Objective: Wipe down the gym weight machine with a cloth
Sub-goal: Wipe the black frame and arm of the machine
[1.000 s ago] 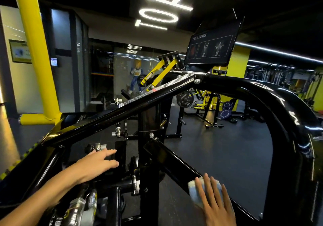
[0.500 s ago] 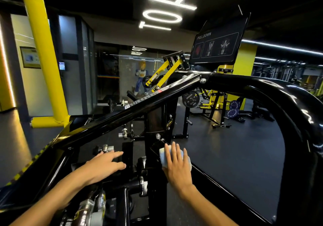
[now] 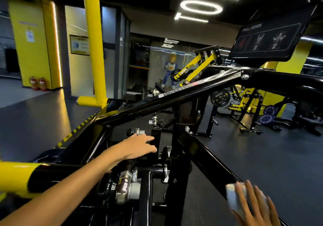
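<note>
1. Cloth, small, pale blue-white, folded (image 3: pixel 233 197): lies flat on the lower end of the black diagonal frame bar (image 3: pixel 209 162) of the weight machine, at the bottom right of the view, blurred.
2. Right hand (image 3: pixel 251 206): palm down on top of the cloth, fingers straight and slightly spread, pressing it against the bar. Wrist runs off the bottom edge.
3. Left hand (image 3: pixel 138 147): reaches forward from the lower left, forearm extended across the frame. Palm down, fingers held together and nearly straight, resting on a black machine part near the centre post; whether the thumb hooks under it cannot be told.
4. Silver knurled knob (image 3: pixel 138 131) sits just beyond the left fingertips.
5. Long black upper bar with a white marked strip (image 3: pixel 174 94) slopes up to the right above both hands.
6. Yellow padded upright tube (image 3: pixel 94 42) stands at the left; black "PULL DOWN" placard (image 3: pixel 267 40) hangs at the upper right.
</note>
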The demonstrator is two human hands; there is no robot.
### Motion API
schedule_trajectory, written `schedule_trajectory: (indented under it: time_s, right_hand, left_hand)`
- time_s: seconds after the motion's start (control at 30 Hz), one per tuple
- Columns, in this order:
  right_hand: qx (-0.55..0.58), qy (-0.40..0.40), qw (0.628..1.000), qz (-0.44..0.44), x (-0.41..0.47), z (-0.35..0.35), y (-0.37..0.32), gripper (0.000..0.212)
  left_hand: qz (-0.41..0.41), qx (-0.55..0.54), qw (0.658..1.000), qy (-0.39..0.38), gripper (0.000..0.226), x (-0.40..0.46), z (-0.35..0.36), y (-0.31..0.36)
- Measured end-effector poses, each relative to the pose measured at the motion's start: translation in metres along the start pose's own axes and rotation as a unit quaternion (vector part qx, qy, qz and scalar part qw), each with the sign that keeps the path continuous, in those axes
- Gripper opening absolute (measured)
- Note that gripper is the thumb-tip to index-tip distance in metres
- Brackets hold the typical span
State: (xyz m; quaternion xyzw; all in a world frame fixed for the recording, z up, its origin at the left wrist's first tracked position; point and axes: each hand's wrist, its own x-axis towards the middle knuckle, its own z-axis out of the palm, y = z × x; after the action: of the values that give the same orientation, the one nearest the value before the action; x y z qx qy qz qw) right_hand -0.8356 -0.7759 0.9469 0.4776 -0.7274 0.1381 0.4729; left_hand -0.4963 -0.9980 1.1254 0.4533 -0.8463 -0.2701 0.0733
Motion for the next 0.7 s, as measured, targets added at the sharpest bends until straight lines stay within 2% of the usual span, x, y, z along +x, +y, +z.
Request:
schedule_trajectory:
  time_s: [0.07, 0.1, 0.2, 0.3, 0.37, 0.53, 0.63, 0.7]
  right_hand:
    - [-0.022, 0.05, 0.998, 0.008, -0.001, 0.002, 0.003, 0.048]
    - [-0.028, 0.045, 0.999, 0.015, 0.002, 0.001, 0.001, 0.053]
    - [0.005, -0.001, 0.999, 0.033, 0.015, 0.002, -0.017, 0.068]
    - [0.044, -0.064, 0.997, 0.009, 0.05, 0.0, -0.046, 0.076]
    - [0.068, -0.128, 0.989, 0.0, 0.079, 0.004, -0.067, 0.079]
    - [0.122, -0.228, 0.965, -0.039, 0.147, 0.034, -0.108, 0.081]
    - [0.137, -0.245, 0.957, -0.071, 0.157, 0.041, -0.103, 0.077]
    - [0.15, -0.219, 0.96, -0.088, 0.145, 0.039, -0.09, 0.07]
  left_hand:
    - [0.003, 0.012, 1.0, 0.001, 0.068, -0.002, -0.001, 0.003]
    - [0.004, 0.015, 1.0, 0.002, 0.068, -0.004, -0.001, 0.005]
    - [-0.001, 0.015, 1.0, 0.001, 0.068, -0.005, -0.002, 0.006]
    - [-0.004, 0.015, 1.0, 0.0, 0.069, -0.006, -0.002, 0.006]
    - [-0.008, 0.005, 1.0, 0.004, 0.071, -0.007, -0.002, 0.005]
    - [-0.005, -0.017, 1.0, 0.001, 0.074, -0.008, -0.002, 0.004]
    - [-0.004, -0.039, 0.999, -0.001, 0.071, -0.004, -0.002, 0.0]
    - [0.005, -0.055, 0.998, 0.0, 0.07, -0.001, -0.001, -0.003]
